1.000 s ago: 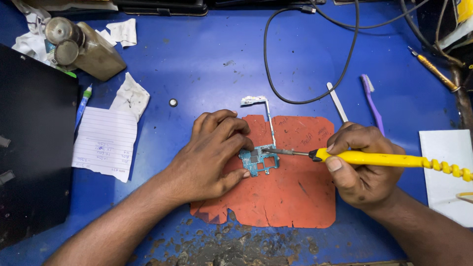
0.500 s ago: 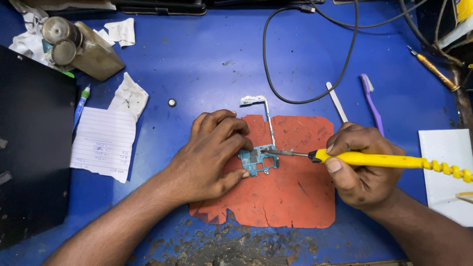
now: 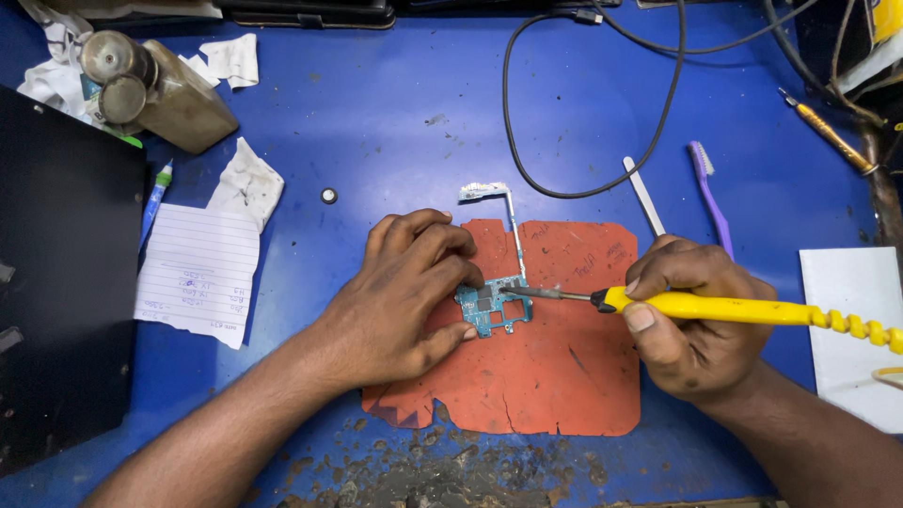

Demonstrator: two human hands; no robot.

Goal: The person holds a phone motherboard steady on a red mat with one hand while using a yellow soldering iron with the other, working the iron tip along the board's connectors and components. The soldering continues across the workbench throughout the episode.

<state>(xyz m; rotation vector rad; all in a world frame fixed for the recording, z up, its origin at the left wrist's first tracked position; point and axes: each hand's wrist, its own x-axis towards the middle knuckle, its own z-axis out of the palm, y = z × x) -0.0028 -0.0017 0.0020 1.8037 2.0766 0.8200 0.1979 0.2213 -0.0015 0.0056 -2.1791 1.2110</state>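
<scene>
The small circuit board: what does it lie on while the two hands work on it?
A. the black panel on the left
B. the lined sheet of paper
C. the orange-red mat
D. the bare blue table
C: the small circuit board lies on the orange-red mat, pinned by the left hand, while the right hand puts the yellow-handled soldering iron to it.

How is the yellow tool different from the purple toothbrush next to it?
The yellow soldering iron is gripped in the right hand; the purple toothbrush lies untouched on the blue table. The iron is thicker and lies sideways, its metal tip on the small circuit board; the toothbrush is thin and points away. Both are long.
</scene>
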